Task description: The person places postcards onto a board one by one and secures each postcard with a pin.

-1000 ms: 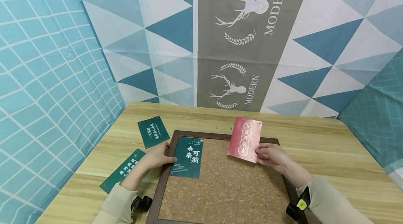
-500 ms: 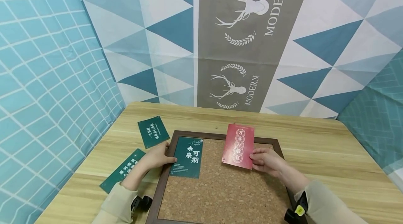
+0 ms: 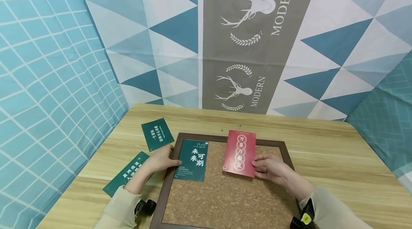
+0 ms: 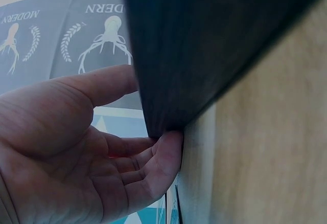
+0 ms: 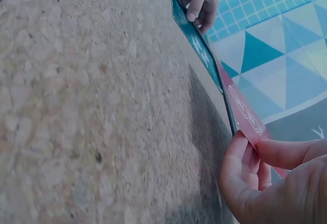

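Note:
My right hand [image 3: 271,168] pinches the right edge of a red card [image 3: 232,150] with white Chinese characters, between thumb and fingers. The card is held over the upper part of a framed cork board [image 3: 222,200] and casts a shadow on it. At the board's left side my left hand [image 3: 160,158] grips the brown frame; in the left wrist view the thumb lies on the dark frame [image 4: 173,55] and the fingers curl below it. A green card [image 3: 192,163] lies on the cork in the upper left corner, beside my left thumb.
Two more green cards lie on the wooden table left of the board, one farther back [image 3: 157,134] and a second card [image 3: 117,179] partly behind my left forearm. A tiny object [image 3: 221,130] sits behind the board. Patterned cloth [image 3: 173,54] stands behind the table.
My right hand has moved left and a little nearer to me, carrying the red card toward the green card on the board. The left hand has kept its place on the frame.

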`<action>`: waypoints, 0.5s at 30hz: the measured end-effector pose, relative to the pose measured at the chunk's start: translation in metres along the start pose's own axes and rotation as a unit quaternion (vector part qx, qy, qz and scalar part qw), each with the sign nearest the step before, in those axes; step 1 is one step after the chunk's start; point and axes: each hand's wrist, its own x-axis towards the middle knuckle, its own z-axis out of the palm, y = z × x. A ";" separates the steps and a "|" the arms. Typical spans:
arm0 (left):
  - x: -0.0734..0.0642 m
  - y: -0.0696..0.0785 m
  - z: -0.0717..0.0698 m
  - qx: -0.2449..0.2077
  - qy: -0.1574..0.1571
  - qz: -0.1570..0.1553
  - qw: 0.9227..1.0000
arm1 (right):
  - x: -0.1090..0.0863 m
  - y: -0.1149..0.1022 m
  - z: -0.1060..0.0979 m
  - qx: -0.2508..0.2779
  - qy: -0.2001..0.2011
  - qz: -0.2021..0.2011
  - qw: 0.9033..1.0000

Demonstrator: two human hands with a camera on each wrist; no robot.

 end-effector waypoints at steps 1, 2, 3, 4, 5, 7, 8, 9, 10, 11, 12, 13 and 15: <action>0.000 0.000 0.000 0.000 0.000 0.000 1.000 | 0.000 0.000 0.001 -0.001 -0.001 0.002 1.000; 0.000 0.000 0.000 0.000 0.000 0.000 1.000 | 0.000 0.000 0.001 -0.003 -0.003 0.002 1.000; 0.000 0.000 0.000 0.001 0.001 -0.001 1.000 | 0.000 0.001 0.002 -0.004 -0.003 0.002 1.000; 0.000 0.000 0.000 0.001 0.001 -0.001 1.000 | 0.000 0.002 0.003 -0.005 -0.006 0.002 1.000; 0.000 0.000 0.000 0.002 0.001 -0.001 1.000 | 0.000 0.003 0.004 -0.007 -0.010 0.002 1.000; 0.000 0.000 0.000 0.005 0.002 -0.002 1.000 | 0.000 0.004 0.006 -0.011 -0.020 0.000 1.000; 0.001 0.000 0.000 0.006 0.003 -0.003 1.000 | 0.000 0.005 0.007 -0.011 -0.024 0.000 1.000; 0.001 0.000 0.000 0.007 0.003 -0.002 1.000 | -0.001 0.006 0.008 -0.010 -0.027 0.001 1.000; 0.001 0.000 0.000 0.006 0.003 -0.002 1.000 | -0.001 0.006 0.009 -0.010 -0.031 0.001 0.999; 0.001 0.000 0.000 0.006 0.003 -0.003 1.000 | -0.001 0.007 0.010 -0.010 -0.034 0.003 0.999; 0.001 0.000 0.001 0.006 0.003 -0.003 1.000 | -0.002 0.007 0.011 -0.010 -0.036 0.003 0.999; 0.001 0.000 0.001 0.006 0.003 -0.003 1.000 | -0.002 0.007 0.012 -0.010 -0.037 0.004 0.999; 0.001 0.000 0.000 0.004 0.003 -0.004 1.000 | -0.002 0.008 0.013 -0.013 -0.038 0.005 0.999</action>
